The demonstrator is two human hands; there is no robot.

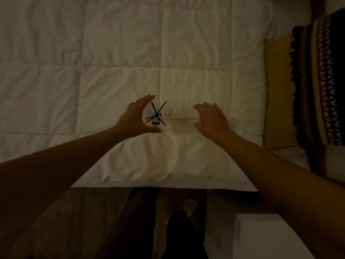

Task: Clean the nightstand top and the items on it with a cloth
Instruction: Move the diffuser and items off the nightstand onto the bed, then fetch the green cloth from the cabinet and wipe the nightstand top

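White corner of the nightstand [265,238] sits nearest us, bare as far as we can see. Its items are parked on the puffy quilted duvet [112,53], probably to clear the top: a reed diffuser [156,116] with thin black sticks, and a pale bottle [179,115] on its side. Our left hand [136,116] and right hand [212,118] hover spread, fingers released, gripping nothing. No cloth in sight.

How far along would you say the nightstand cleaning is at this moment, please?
Done: the reed diffuser and a pale bottle already lie on the white duvet, off the nightstand. In hand: nothing; the left hand and right hand hover open beside them. Left: no cloth shows, so wiping apparently remains.
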